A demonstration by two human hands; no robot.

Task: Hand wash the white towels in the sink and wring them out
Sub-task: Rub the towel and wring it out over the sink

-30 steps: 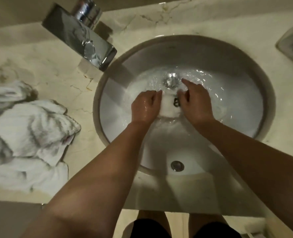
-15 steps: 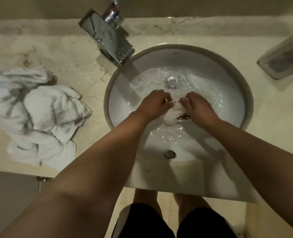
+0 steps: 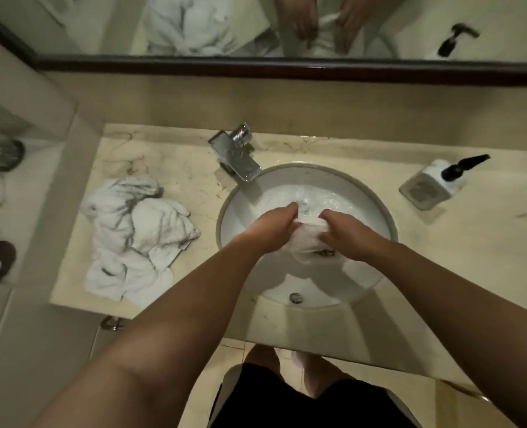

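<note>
Two bare forearms of mine reach forward over the near edge of the cream marble worktop (image 3: 441,251) into the round white ceramic sink (image 3: 386,223). Black shorts and my legs show below the worktop edge. Small chrome overflow hole (image 3: 295,298) sits on the near wall of the sink. My left hand (image 3: 268,230) and right hand (image 3: 348,234) both grip one wet bunched white towel (image 3: 305,245) between them, fingers curled and clamped on the cloth from either side. The towel is held up over the middle of the sink, with a dark mark on its lower right part. Rippling water fills the sink bottom beyond my hands. Pile of crumpled white towels (image 3: 138,233) lies on the worktop left of the sink, apart from it. Square chrome faucet (image 3: 237,156) stands at the sink's far-left rim. White pump bottle with black nozzle (image 3: 435,183) lies tilted on the worktop at far right. Dark-framed mirror (image 3: 256,66) runs across the back wall, reflecting my hands and the towels.
</note>
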